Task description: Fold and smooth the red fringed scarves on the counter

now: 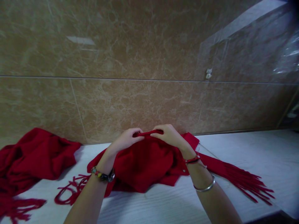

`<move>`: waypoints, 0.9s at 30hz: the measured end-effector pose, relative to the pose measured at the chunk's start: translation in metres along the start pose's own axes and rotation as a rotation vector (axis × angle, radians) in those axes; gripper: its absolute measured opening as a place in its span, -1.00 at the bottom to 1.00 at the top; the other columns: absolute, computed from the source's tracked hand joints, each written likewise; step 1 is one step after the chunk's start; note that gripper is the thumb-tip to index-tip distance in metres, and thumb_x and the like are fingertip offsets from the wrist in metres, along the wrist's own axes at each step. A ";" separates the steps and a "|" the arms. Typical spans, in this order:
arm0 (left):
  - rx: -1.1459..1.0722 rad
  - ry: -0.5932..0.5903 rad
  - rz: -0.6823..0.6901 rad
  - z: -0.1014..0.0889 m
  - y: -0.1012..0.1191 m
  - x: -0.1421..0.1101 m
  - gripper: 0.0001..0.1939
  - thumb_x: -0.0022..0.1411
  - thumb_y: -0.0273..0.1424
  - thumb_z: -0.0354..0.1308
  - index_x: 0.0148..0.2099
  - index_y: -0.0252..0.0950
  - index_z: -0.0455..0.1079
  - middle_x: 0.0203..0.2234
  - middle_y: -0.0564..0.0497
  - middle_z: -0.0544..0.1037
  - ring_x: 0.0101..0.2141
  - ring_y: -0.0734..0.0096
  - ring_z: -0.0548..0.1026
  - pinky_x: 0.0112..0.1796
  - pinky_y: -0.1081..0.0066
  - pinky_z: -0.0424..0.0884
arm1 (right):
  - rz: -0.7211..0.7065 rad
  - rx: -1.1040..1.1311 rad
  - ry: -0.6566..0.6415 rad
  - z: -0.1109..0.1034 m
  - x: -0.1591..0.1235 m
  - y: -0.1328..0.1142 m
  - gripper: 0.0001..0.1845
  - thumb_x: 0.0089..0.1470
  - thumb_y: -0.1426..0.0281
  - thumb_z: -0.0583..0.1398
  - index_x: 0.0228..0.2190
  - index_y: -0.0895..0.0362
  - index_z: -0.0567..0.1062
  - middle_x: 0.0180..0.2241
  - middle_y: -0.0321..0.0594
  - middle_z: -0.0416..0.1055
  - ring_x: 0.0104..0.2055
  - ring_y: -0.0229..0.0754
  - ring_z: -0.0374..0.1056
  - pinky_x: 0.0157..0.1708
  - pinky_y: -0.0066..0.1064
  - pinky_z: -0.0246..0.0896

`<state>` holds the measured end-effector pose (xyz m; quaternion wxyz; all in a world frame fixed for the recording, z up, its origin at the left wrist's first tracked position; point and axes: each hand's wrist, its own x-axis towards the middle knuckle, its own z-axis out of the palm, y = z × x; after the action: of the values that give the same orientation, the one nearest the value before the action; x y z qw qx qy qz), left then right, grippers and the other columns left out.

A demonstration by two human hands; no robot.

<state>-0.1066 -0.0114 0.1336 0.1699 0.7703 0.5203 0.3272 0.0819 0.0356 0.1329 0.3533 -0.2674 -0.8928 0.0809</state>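
Observation:
A red fringed scarf [144, 165] lies bunched on the white table in front of me, its top edge lifted near the wall. My left hand [128, 139] pinches that edge between thumb and fingers. A short way to the right, my right hand [167, 135] grips the same edge, so a narrow stretch of cloth spans the gap between them. One fringed end [240, 177] of red cloth spreads out to the right, beyond my right wrist. Some curled tassels [72, 189] show beside my left forearm.
Another crumpled red fringed cloth [42, 155] lies at the left on the white table [252, 149]. Behind the table rises a glossy brown marbled wall [140, 102] with a small white fitting [208, 73]. A dark object sits at the lower right corner.

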 end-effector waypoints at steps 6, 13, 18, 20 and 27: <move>-0.317 0.384 -0.113 -0.039 -0.001 -0.015 -0.77 -0.08 -0.23 0.11 -0.40 -0.28 0.26 -0.55 0.13 0.39 -0.51 0.48 0.36 -0.47 0.47 0.28 | 0.050 -0.102 -0.136 -0.016 -0.004 0.020 -0.79 -0.02 0.31 0.16 -0.44 0.21 0.51 -0.46 -0.22 0.46 -0.48 -0.28 0.29 -0.47 -0.50 0.07; 0.086 0.665 -0.346 -0.097 -0.052 -0.049 -0.84 -0.05 -0.28 0.01 -0.36 -0.20 0.27 -0.56 0.12 0.41 -0.44 0.29 0.40 -0.44 0.33 0.26 | 0.053 -0.176 -0.206 -0.012 -0.004 0.030 -0.87 -0.05 0.41 0.16 -0.47 0.16 0.51 -0.48 -0.22 0.46 -0.47 -0.26 0.29 -0.45 -0.49 0.09; 0.312 0.275 -0.272 -0.069 -0.050 -0.037 -0.46 -0.17 -0.20 0.15 -0.10 -0.31 0.28 -0.14 -0.16 0.43 -0.17 0.11 0.39 -0.17 0.25 0.28 | -0.008 -0.044 -0.100 0.005 0.002 0.013 -0.87 -0.04 0.42 0.14 -0.43 0.16 0.50 -0.42 -0.23 0.47 -0.41 -0.27 0.33 -0.38 -0.50 0.12; 0.255 0.092 -0.143 -0.043 -0.031 -0.025 -0.35 -0.17 -0.18 0.18 0.02 -0.25 0.21 -0.01 -0.10 0.34 -0.05 0.18 0.32 -0.10 0.31 0.25 | -0.035 0.027 -0.069 0.007 0.003 0.004 -0.87 -0.04 0.43 0.14 -0.43 0.15 0.50 -0.42 -0.26 0.47 -0.39 -0.28 0.34 -0.37 -0.51 0.13; 0.089 0.064 0.029 -0.012 0.000 -0.003 -0.74 0.06 -0.24 -0.04 -0.37 -0.29 0.38 -0.46 0.03 0.50 -0.40 0.37 0.43 -0.33 0.40 0.32 | 0.031 -0.047 -0.021 0.005 0.001 0.003 -0.86 -0.05 0.36 0.17 -0.45 0.17 0.50 -0.49 -0.27 0.46 -0.46 -0.29 0.30 -0.43 -0.51 0.10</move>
<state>-0.1154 -0.0152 0.1412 0.1141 0.7736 0.5284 0.3305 0.0794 0.0387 0.1286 0.3363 -0.2883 -0.8939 0.0682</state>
